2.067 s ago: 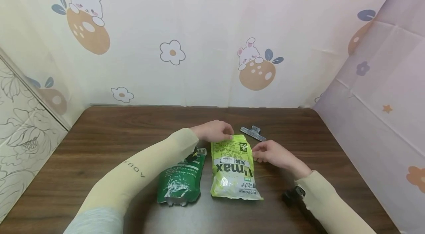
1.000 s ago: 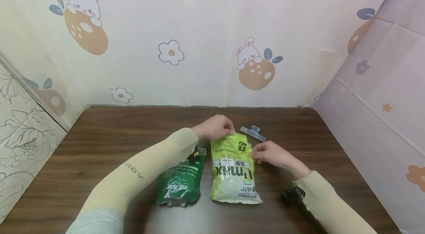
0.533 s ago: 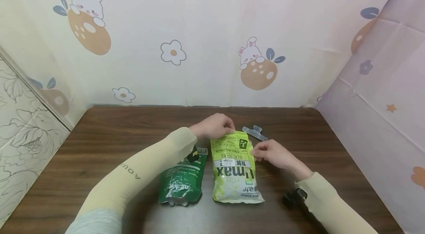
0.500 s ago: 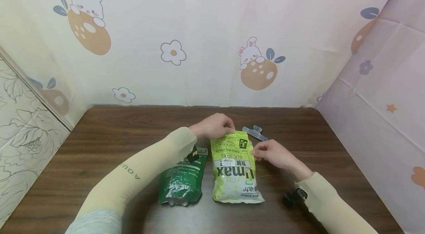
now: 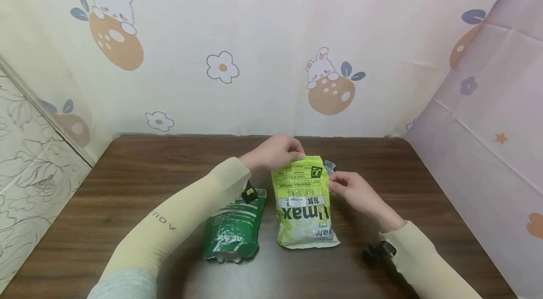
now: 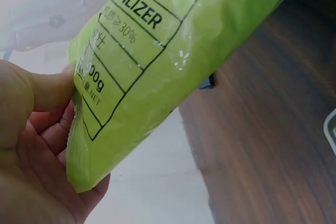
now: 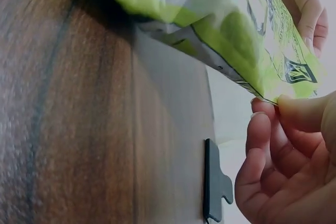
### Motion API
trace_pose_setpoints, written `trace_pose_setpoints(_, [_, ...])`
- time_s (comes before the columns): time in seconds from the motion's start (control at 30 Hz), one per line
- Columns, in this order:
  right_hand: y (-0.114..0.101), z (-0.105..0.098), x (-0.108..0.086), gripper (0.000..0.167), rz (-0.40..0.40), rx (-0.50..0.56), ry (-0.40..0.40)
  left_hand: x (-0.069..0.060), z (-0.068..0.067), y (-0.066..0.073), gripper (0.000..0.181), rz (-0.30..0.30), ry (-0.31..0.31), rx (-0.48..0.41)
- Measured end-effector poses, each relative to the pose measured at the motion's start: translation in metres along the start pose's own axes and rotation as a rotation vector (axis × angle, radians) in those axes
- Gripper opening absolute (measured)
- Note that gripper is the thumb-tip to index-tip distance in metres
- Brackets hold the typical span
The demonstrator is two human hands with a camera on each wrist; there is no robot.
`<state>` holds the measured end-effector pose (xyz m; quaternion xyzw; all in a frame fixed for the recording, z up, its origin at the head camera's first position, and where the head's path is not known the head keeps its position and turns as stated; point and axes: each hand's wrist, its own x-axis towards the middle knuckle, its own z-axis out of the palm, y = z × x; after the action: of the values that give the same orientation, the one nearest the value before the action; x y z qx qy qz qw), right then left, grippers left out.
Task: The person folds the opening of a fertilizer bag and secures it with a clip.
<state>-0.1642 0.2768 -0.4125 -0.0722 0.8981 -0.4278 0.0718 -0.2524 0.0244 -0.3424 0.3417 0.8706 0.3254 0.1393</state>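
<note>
A yellow-green fertilizer bag [image 5: 302, 223] is tilted up from the table, its print upside down in the head view. My left hand [image 5: 277, 152] pinches the bag's far edge; in the left wrist view the thumb lies on the near face and fingers are behind it. On the right side of the bag, my right hand [image 5: 358, 193] pinches the edge between thumb and fingertips, as the right wrist view confirms. A grey bag clip [image 5: 330, 167] lies on the table behind the bag, mostly covered by it in the head view; the right wrist view shows more of this clip [image 7: 212, 182].
Left of the bag lies a green pouch [image 5: 232, 235] with another clip [image 5: 260, 193] at its far end; my left forearm partly covers it. The brown wooden table [image 5: 169, 162] ends at a patterned curtain [image 5: 263, 101] behind and on the right.
Both hands have raised the fertilizer bag and shifted it slightly away and right. It now covers most of the loose clip. The green pouch stays put.
</note>
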Motion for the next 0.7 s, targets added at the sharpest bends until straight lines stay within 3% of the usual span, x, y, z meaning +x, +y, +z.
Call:
trace_pose_setpoints(0.27, [-0.002, 0.0, -0.002, 0.021, -0.009, 0.023, 0.005, -0.004, -0.005, 0.008, 0.011, 0.028, -0.03, 0.015])
trace_pose_setpoints(0.7, [-0.003, 0.004, -0.005, 0.009, -0.06, 0.004, 0.075, -0.005, -0.01, 0.011, 0.021, 0.075, -0.122, 0.058])
